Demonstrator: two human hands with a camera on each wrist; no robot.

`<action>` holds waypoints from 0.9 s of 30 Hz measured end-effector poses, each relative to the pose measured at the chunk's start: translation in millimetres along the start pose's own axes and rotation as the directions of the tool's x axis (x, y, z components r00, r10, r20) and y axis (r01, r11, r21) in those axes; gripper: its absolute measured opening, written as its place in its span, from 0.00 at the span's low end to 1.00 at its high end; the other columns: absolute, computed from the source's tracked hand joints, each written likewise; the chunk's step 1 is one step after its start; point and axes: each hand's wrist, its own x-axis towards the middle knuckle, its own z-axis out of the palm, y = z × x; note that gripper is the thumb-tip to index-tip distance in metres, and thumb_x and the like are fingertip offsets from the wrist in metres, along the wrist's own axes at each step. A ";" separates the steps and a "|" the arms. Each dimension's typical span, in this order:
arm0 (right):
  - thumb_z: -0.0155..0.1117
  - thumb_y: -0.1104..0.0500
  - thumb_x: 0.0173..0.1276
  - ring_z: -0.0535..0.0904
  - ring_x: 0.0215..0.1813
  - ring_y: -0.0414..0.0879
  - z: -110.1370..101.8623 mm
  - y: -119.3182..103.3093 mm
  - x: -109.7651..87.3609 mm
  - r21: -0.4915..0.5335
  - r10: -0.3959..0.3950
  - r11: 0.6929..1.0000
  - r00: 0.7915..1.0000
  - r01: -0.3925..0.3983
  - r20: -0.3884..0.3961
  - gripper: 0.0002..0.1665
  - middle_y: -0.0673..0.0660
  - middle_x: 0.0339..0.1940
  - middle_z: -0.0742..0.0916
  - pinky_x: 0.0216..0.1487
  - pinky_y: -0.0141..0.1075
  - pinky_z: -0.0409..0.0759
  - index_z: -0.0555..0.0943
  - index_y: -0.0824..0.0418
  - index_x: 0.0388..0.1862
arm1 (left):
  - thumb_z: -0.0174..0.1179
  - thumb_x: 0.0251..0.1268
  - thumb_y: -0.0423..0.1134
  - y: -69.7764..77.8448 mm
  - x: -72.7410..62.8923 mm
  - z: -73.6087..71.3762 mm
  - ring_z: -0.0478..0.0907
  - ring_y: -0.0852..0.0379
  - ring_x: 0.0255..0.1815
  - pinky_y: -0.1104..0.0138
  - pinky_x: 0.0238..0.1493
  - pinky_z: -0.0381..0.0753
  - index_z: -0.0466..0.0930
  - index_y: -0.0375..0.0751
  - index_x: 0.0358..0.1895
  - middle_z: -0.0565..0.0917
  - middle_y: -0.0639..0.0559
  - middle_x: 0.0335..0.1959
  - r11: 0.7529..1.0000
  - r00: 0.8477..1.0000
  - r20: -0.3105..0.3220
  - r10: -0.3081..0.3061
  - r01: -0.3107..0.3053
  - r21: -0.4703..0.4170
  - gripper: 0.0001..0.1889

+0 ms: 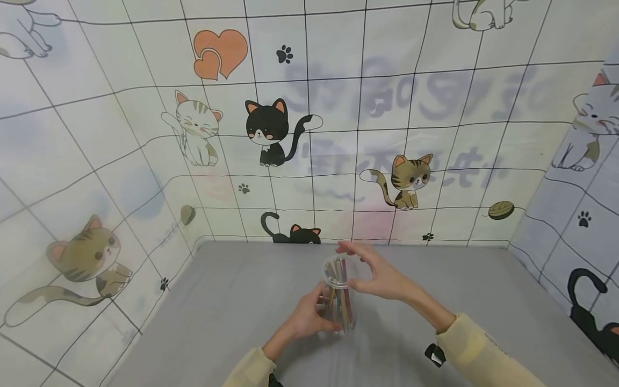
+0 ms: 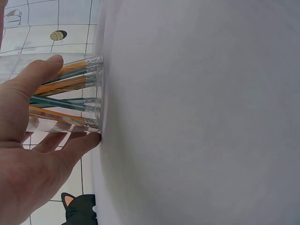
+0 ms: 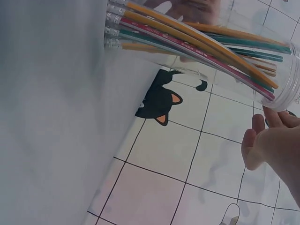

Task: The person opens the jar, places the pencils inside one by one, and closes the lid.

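A clear jar (image 1: 349, 312) of pencils (image 3: 187, 42) stands upright on the grey tabletop. The pencils are yellow, green and red, with their metal ends at the jar's base. My left hand (image 1: 306, 317) grips the jar's lower part, its thumb on one side and fingers on the other, as the left wrist view also shows. Beside the jar's ringed top (image 1: 335, 269), my right hand (image 1: 379, 274) is spread, thumb close to the rim and forefinger reaching above it. Whether the right fingers touch the rim, and whether a lid is on, I cannot tell.
The grey tabletop (image 1: 232, 301) extends around the jar. Behind it and at both sides hangs a white gridded sheet (image 1: 333, 150) printed with cats. A small black object with a white patch (image 1: 436, 355) shows beside the right sleeve (image 1: 476, 349).
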 end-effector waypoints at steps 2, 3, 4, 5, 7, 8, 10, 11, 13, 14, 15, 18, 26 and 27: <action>0.70 0.64 0.60 0.68 0.64 0.57 0.5 0.4 0.4 0.000 0.010 1.000 1.000 -0.010 0.003 0.46 0.57 0.66 0.77 0.59 0.61 0.67 0.63 0.58 0.77 | 0.82 0.41 0.32 1.0 -0.3 -0.2 0.77 0.43 0.57 0.63 0.52 0.82 0.63 0.52 0.71 0.78 0.48 0.55 1.000 1.000 -0.002 0.000 0.000 -0.003 0.50; 0.71 0.62 0.60 0.68 0.63 0.57 1.2 0.5 0.5 -0.003 0.016 1.000 1.000 -0.016 -0.003 0.46 0.57 0.64 0.78 0.59 0.59 0.67 0.64 0.58 0.76 | 0.82 0.41 0.32 1.5 -0.3 -0.3 0.77 0.43 0.57 0.63 0.52 0.81 0.63 0.52 0.71 0.78 0.48 0.55 1.000 1.000 -0.002 -0.002 0.002 -0.006 0.50; 0.73 0.61 0.60 0.69 0.62 0.58 2.2 0.4 0.7 -0.013 0.021 1.000 1.000 -0.022 -0.014 0.45 0.57 0.62 0.79 0.58 0.58 0.68 0.65 0.58 0.75 | 0.82 0.41 0.32 2.3 -0.4 -0.4 0.77 0.43 0.57 0.63 0.52 0.81 0.63 0.52 0.71 0.78 0.48 0.55 1.000 1.000 -0.001 -0.003 0.003 -0.009 0.50; 0.75 0.59 0.59 0.70 0.60 0.59 3.6 0.2 0.7 -0.025 0.031 0.999 0.999 -0.031 -0.025 0.45 0.57 0.60 0.79 0.57 0.56 0.69 0.67 0.58 0.74 | 0.82 0.41 0.31 3.1 -0.7 -0.6 0.77 0.43 0.57 0.63 0.52 0.81 0.63 0.52 0.72 0.78 0.48 0.55 1.000 1.000 0.001 -0.003 0.003 -0.011 0.51; 0.78 0.55 0.57 0.69 0.58 0.58 7.7 -0.5 0.7 -0.057 0.056 0.997 0.997 -0.059 -0.056 0.44 0.55 0.56 0.79 0.56 0.53 0.69 0.71 0.58 0.71 | 0.81 0.42 0.31 4.7 -1.1 -1.0 0.76 0.43 0.58 0.63 0.53 0.81 0.62 0.52 0.72 0.77 0.48 0.56 1.000 1.000 0.005 -0.009 0.009 -0.014 0.51; 0.80 0.53 0.56 0.69 0.57 0.57 9.9 -0.8 0.8 -0.083 0.060 0.994 0.996 -0.066 -0.072 0.43 0.54 0.55 0.78 0.55 0.52 0.69 0.72 0.59 0.69 | 0.81 0.42 0.31 5.2 -1.1 -1.2 0.76 0.43 0.58 0.62 0.53 0.81 0.62 0.53 0.72 0.77 0.48 0.56 1.000 1.000 0.007 -0.012 0.012 -0.013 0.51; 0.81 0.50 0.53 0.67 0.57 0.55 13.5 -1.2 0.6 -0.125 0.061 0.990 0.994 -0.072 -0.092 0.43 0.53 0.53 0.77 0.54 0.52 0.68 0.74 0.59 0.66 | 0.81 0.42 0.31 5.7 -1.4 -1.3 0.76 0.43 0.58 0.62 0.53 0.81 0.62 0.53 0.72 0.77 0.48 0.57 1.000 1.000 0.011 -0.016 0.016 -0.012 0.50; 0.81 0.48 0.53 0.66 0.58 0.54 14.4 -1.8 0.2 -0.134 0.071 0.987 0.993 -0.083 -0.092 0.44 0.53 0.54 0.76 0.54 0.53 0.67 0.74 0.59 0.67 | 0.81 0.42 0.31 5.6 -1.4 -1.2 0.76 0.43 0.58 0.62 0.53 0.81 0.62 0.53 0.72 0.77 0.49 0.57 1.000 1.000 0.013 -0.017 0.017 -0.011 0.50; 0.80 0.48 0.54 0.65 0.61 0.54 13.9 -2.2 -0.6 -0.129 0.074 0.988 0.994 -0.085 -0.085 0.45 0.54 0.58 0.75 0.57 0.58 0.67 0.72 0.58 0.69 | 0.81 0.42 0.31 5.0 -1.1 -0.9 0.76 0.43 0.58 0.62 0.53 0.81 0.63 0.53 0.71 0.77 0.49 0.56 1.000 1.000 0.012 -0.016 0.016 -0.010 0.50; 0.79 0.49 0.55 0.64 0.63 0.54 12.7 -1.7 -0.8 -0.118 0.069 0.990 0.995 -0.077 -0.075 0.46 0.55 0.61 0.75 0.59 0.60 0.67 0.70 0.57 0.71 | 0.81 0.42 0.32 4.1 -0.8 -0.7 0.76 0.42 0.58 0.62 0.53 0.81 0.63 0.53 0.71 0.77 0.49 0.56 1.000 1.000 0.010 -0.015 0.015 -0.007 0.50; 0.77 0.51 0.56 0.64 0.64 0.55 11.1 -1.3 -1.0 -0.094 0.064 0.993 0.996 -0.069 -0.062 0.47 0.56 0.64 0.74 0.60 0.63 0.66 0.68 0.57 0.73 | 0.81 0.41 0.32 3.5 -0.6 -0.5 0.76 0.42 0.58 0.62 0.53 0.81 0.63 0.53 0.71 0.77 0.49 0.55 1.000 1.000 0.008 -0.013 0.013 -0.006 0.50; 0.74 0.58 0.58 0.67 0.65 0.58 6.8 0.4 -0.6 -0.037 0.033 0.999 0.999 -0.034 -0.027 0.48 0.58 0.68 0.74 0.61 0.67 0.66 0.63 0.56 0.76 | 0.82 0.41 0.32 2.2 -0.2 -0.7 0.77 0.42 0.58 0.62 0.53 0.81 0.64 0.52 0.70 0.77 0.49 0.55 1.000 1.000 0.004 -0.010 0.010 -0.005 0.49; 0.76 0.59 0.56 0.71 0.58 0.56 11.2 0.9 2.4 -0.083 0.004 0.996 0.998 -0.009 -0.070 0.41 0.56 0.61 0.80 0.58 0.58 0.69 0.72 0.60 0.69 | 0.81 0.42 0.33 2.3 -0.8 -1.4 0.76 0.41 0.58 0.60 0.53 0.82 0.62 0.52 0.72 0.77 0.47 0.57 1.000 1.000 0.015 0.010 -0.010 0.010 0.50; 0.77 0.57 0.55 0.71 0.57 0.56 12.8 0.4 2.7 -0.097 0.008 0.995 0.996 -0.016 -0.085 0.40 0.57 0.60 0.80 0.56 0.57 0.70 0.74 0.61 0.67 | 0.81 0.42 0.33 2.8 -0.9 -1.6 0.76 0.41 0.58 0.60 0.53 0.81 0.62 0.52 0.72 0.77 0.47 0.57 1.000 1.000 0.016 0.009 -0.009 0.011 0.50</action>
